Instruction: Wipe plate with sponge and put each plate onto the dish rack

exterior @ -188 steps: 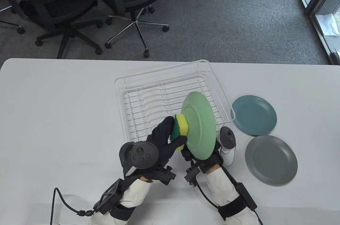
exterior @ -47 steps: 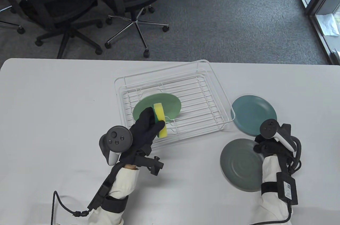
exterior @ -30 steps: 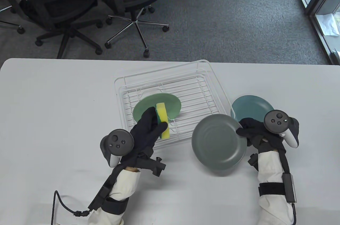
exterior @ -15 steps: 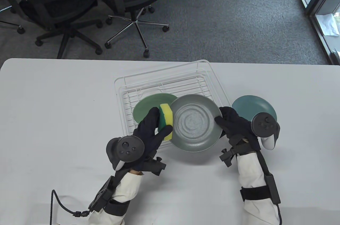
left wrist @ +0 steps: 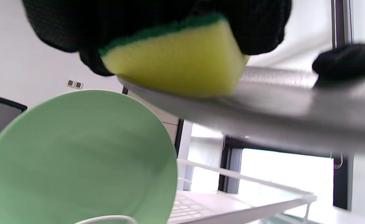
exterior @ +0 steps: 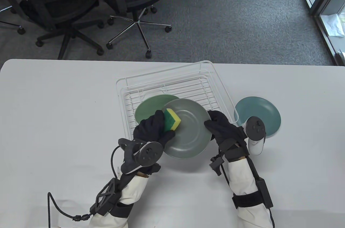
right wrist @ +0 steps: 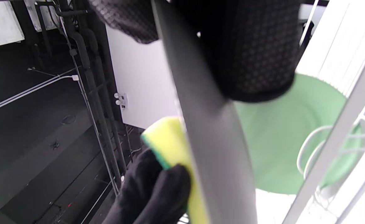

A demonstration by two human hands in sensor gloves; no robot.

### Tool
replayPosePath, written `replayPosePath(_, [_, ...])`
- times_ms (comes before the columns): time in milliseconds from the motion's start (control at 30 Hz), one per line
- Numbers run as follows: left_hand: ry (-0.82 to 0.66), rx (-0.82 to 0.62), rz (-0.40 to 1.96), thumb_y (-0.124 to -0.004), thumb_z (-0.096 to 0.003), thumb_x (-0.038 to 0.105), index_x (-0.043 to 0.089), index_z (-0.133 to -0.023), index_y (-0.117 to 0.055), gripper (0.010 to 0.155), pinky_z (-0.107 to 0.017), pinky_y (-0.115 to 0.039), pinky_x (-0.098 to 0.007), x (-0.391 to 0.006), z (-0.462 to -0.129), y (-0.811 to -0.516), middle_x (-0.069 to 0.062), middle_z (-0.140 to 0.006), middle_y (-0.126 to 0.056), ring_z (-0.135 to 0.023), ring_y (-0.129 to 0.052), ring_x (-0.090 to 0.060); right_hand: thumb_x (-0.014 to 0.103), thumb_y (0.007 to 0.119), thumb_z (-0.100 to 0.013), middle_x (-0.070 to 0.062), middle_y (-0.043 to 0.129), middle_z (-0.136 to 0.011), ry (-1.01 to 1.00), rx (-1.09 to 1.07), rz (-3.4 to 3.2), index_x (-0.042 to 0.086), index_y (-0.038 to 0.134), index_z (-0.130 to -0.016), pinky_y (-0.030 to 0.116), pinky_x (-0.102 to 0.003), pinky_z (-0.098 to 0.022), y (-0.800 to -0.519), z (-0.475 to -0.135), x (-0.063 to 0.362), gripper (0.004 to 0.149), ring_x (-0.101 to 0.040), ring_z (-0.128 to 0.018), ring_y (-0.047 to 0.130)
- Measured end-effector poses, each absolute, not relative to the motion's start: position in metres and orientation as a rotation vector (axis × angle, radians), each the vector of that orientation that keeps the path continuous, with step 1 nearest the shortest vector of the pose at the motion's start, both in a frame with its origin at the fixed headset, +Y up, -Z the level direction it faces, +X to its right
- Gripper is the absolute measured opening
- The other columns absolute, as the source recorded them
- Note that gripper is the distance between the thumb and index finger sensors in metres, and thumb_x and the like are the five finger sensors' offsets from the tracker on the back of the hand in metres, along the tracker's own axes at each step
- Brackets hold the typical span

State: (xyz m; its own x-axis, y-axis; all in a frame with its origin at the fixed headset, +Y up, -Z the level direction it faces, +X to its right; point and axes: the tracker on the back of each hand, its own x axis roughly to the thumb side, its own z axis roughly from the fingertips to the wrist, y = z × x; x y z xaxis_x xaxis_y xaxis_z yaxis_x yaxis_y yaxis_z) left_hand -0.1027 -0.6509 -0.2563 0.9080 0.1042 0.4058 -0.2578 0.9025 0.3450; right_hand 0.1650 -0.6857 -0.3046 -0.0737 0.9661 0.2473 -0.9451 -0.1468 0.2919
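Half a second on, the grey plate (exterior: 188,133) sits lower and further left in the table view, tipped over the near edge of the dish rack (exterior: 172,82), and the sponge (exterior: 172,119) has come off the rim onto the plate's face. The left hand (exterior: 152,131), at centre frame, clasps the yellow-and-green sponge between curled fingers and thumb, its yellow side pressed flat against the upper left part of the plate; the left wrist view shows the same contact from below, the sponge (left wrist: 173,59) bearing on the grey plate (left wrist: 263,105). The right hand (exterior: 223,129), just right of centre, pinches the plate's right rim, thumb on the upper face and fingers underneath; in the right wrist view the plate (right wrist: 213,140) runs edge-on down the frame between the gloved digits. The plate is held clear of the table (exterior: 54,117).

Behind it, the green plate (exterior: 147,105) stands tilted in the rack's left half, partly hidden by the grey one. A teal plate (exterior: 265,112) lies flat on the table at right of the frame, just beside the rack. Office chairs (exterior: 80,2) stand on the carpet along the top of the frame.
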Motion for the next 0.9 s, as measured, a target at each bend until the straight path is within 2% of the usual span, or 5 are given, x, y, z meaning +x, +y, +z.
replayPosePath(200, [-0.389, 0.364, -0.020, -0.080, -0.0487, 0.047, 0.004, -0.106, -0.070, 0.073, -0.061, -0.076, -0.060, -0.091, -0.252, -0.650, -0.021, -0.093, -0.090, -0.082, -0.090, -0.047, 0.023, 0.067, -0.063, -0.046, 0.062, -0.091, 0.109, 0.439, 1.638, -0.017, 0.038, -0.101, 0.089, -0.040, -0.042, -0.683, -0.298, 0.144, 0.062, -0.049, -0.068, 0.086])
replayPosePath(467, [-0.497, 0.151, 0.121, -0.080, -0.0494, 0.047, 0.004, -0.108, -0.067, 0.074, -0.062, -0.076, -0.060, -0.085, -0.245, -0.636, -0.021, -0.096, -0.088, -0.082, -0.089, -0.047, 0.022, 0.066, -0.063, -0.046, 0.060, -0.092, 0.074, 0.374, 1.613, -0.017, 0.037, -0.101, 0.090, -0.040, -0.043, -0.685, -0.298, 0.147, 0.062, -0.049, -0.070, 0.085])
replayPosePath(667, [-0.545, 0.204, 0.146, -0.079, -0.0500, 0.046, 0.004, -0.108, -0.065, 0.074, -0.062, -0.077, -0.058, -0.075, -0.235, -0.632, -0.021, -0.096, -0.086, -0.082, -0.090, -0.045, 0.023, 0.067, -0.063, -0.046, 0.059, -0.093, 0.117, 0.470, 1.596, -0.016, 0.036, -0.102, 0.089, -0.041, -0.045, -0.683, -0.295, 0.134, 0.063, -0.049, -0.071, 0.085])
replayPosePath(800, [-0.501, 0.299, 0.084, -0.079, -0.0498, 0.046, 0.006, -0.108, -0.065, 0.073, -0.061, -0.078, -0.058, -0.076, -0.233, -0.630, -0.020, -0.096, -0.086, -0.081, -0.090, -0.044, 0.023, 0.067, -0.064, -0.046, 0.059, -0.093, 0.167, 0.528, 1.571, -0.016, 0.037, -0.103, 0.089, -0.040, -0.044, -0.683, -0.293, 0.123, 0.063, -0.049, -0.070, 0.085])
replayPosePath(900, [-0.432, 0.320, 0.053, -0.079, -0.0502, 0.046, 0.005, -0.109, -0.065, 0.073, -0.061, -0.078, -0.058, -0.084, -0.236, -0.629, -0.021, -0.097, -0.086, -0.081, -0.090, -0.045, 0.023, 0.067, -0.063, -0.046, 0.059, -0.093, 0.186, 0.548, 1.553, -0.016, 0.037, -0.103, 0.089, -0.040, -0.044, -0.683, -0.292, 0.119, 0.063, -0.049, -0.070, 0.085])
